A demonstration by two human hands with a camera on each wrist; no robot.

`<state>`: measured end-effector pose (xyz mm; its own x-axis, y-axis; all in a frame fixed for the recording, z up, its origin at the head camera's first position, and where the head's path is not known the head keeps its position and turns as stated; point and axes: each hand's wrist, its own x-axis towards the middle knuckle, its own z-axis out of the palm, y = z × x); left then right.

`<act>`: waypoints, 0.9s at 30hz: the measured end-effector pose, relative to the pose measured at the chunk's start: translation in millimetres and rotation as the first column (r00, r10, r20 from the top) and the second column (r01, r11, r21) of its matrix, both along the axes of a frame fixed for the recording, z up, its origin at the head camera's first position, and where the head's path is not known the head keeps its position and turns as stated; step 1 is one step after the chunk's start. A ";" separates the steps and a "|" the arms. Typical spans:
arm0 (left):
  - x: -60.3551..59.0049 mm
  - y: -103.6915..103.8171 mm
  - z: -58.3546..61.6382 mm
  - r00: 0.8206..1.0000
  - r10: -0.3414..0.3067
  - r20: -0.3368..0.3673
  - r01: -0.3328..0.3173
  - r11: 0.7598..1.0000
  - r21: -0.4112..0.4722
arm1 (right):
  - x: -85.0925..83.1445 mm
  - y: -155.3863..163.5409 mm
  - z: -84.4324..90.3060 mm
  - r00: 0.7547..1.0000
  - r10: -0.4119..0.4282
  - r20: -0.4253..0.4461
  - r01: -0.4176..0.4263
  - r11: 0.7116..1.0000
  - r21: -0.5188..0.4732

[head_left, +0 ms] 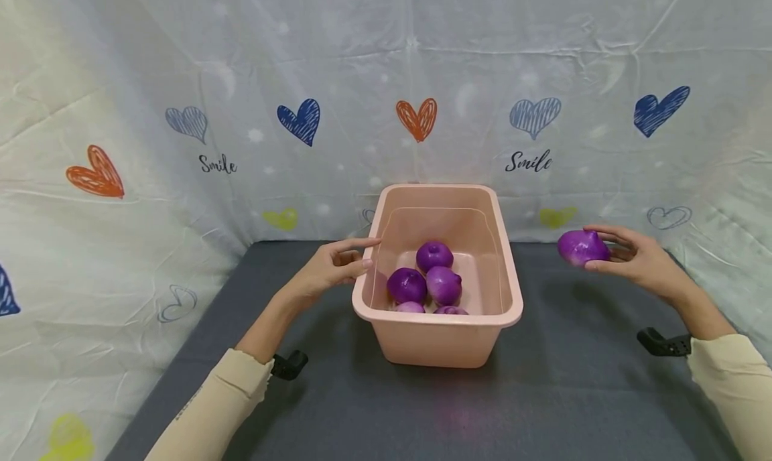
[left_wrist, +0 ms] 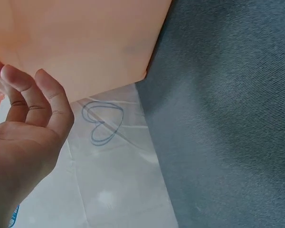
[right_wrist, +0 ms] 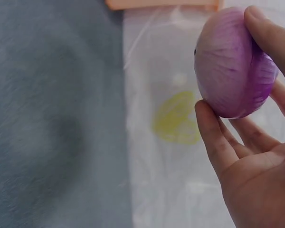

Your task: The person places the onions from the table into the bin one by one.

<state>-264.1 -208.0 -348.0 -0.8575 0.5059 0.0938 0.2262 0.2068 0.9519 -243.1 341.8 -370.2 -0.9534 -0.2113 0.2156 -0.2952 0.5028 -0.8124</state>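
Note:
My right hand point(head_left: 645, 260) holds a purple onion point(head_left: 582, 247) between thumb and fingertips, raised to the right of a pink plastic bin point(head_left: 437, 340). In the right wrist view, the onion point(right_wrist: 230, 66) has a glossy, streaked purple skin, and the fingers point(right_wrist: 213, 137) support it from one side with the thumb on the other. My left hand point(head_left: 330, 268) is at the bin's left rim, index fingertip overlapping the edge and fingers loosely bent. From the left wrist, the hand point(left_wrist: 31, 114) shows beside the bin's outer wall point(left_wrist: 85, 42). Several more purple onions point(head_left: 444, 285) lie inside the bin.
A dark grey cloth-covered table point(head_left: 422, 414) carries the bin near its back edge. Behind and at the sides hangs a pale plastic curtain point(head_left: 362, 59) printed with hearts. Each wrist wears a black band mount point(head_left: 663, 342).

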 end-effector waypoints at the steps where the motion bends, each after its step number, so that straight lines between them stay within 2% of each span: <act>1: -0.1 -0.3 1.5 1.000 -0.007 0.001 0.007 1.000 -0.006 | -0.3 -1.2 2.7 1.000 0.005 -0.004 -0.005 1.000 -0.003; 6: -1.0 -1.3 8.1 0.999 -0.032 -0.019 0.031 0.999 -0.027 | -3.8 -8.4 15.6 0.999 0.038 -0.033 -0.040 0.998 -0.046; 11: -2.0 -1.0 5.6 0.999 -0.029 -0.036 0.028 0.999 -0.020 | -5.8 -19.9 31.2 0.997 0.062 -0.048 -0.065 0.996 -0.062; 21: -2.0 4.2 -6.0 0.995 0.052 -0.081 -0.052 0.999 0.005 | -9.6 -49.4 52.2 0.990 0.114 -0.086 -0.120 0.990 -0.072; 27: -0.3 5.6 -6.6 0.995 0.071 -0.068 -0.070 0.997 0.017 | -12.4 -68.8 57.4 0.982 0.160 -0.101 -0.171 0.980 -0.105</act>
<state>-264.4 -202.4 -354.7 -0.8825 0.4422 0.1604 0.2760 0.2107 0.9378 -255.5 273.0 -312.8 -0.8823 -0.3340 0.3317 -0.4424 0.3478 -0.8266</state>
